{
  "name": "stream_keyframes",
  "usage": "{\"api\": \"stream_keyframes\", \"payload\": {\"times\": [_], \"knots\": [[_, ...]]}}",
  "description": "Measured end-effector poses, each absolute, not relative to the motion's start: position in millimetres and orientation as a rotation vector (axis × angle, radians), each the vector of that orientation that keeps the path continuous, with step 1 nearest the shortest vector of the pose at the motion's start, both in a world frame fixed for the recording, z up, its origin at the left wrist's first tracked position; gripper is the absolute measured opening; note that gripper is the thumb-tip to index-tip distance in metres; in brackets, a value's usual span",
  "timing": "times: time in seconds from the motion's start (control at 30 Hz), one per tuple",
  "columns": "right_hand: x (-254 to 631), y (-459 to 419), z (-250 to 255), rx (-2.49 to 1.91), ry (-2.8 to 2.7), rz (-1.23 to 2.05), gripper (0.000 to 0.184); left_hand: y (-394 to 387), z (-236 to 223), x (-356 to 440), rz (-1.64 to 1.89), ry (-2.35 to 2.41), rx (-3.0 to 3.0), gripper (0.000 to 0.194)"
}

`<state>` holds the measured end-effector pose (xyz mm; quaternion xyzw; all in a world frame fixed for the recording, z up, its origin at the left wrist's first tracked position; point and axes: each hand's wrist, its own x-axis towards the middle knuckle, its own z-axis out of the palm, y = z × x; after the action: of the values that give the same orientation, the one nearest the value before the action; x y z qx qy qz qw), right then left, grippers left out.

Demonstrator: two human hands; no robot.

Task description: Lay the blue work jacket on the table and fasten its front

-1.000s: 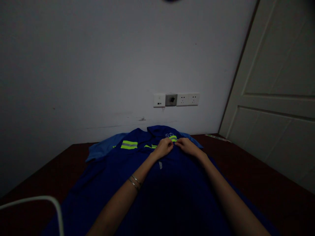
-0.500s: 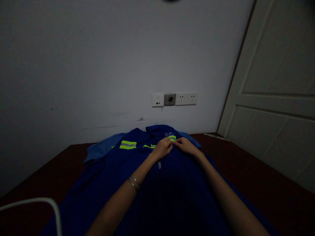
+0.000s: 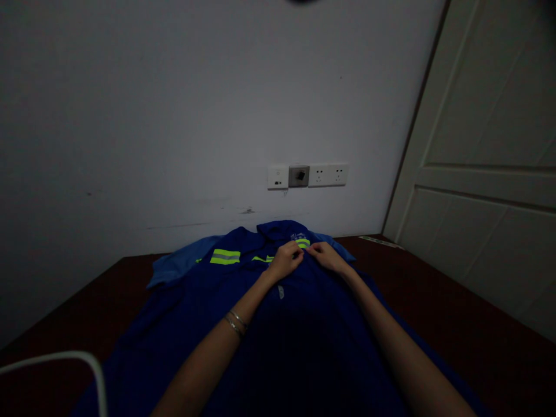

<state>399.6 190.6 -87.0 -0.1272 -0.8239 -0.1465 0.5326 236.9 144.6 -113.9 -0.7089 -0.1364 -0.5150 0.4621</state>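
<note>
A dark blue work shirt [image 3: 243,324] with yellow-green reflective stripes [image 3: 226,256] lies flat on a dark red-brown table [image 3: 434,289], collar toward the wall. My left hand [image 3: 286,259] and my right hand [image 3: 324,256] meet at the chest just below the collar. Both have their fingers curled and pinched on the shirt's front placket. A thin bracelet [image 3: 237,322] sits on my left wrist.
A white wall [image 3: 174,116] stands just behind the table, with a row of sockets and a switch [image 3: 307,175]. A white door [image 3: 490,162] is at the right. A curved white cable or rail [image 3: 87,362] shows at the lower left.
Both hands stay pinched at the shirt's chest with only small finger shifts. The view has drifted slightly.
</note>
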Motion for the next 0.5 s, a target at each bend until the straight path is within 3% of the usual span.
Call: {"api": "stream_keyframes", "payload": {"times": [0.33,0.5], "knots": [[396,190,-90,-0.328,-1.991,-0.422,0.038,145,-107,236,-1.619,-0.507,-1.92,0.009],[405,180,-88,-0.289,-1.953,-0.664,0.023,144,-110,238,-1.599,-0.513,-1.973,0.009]]}}
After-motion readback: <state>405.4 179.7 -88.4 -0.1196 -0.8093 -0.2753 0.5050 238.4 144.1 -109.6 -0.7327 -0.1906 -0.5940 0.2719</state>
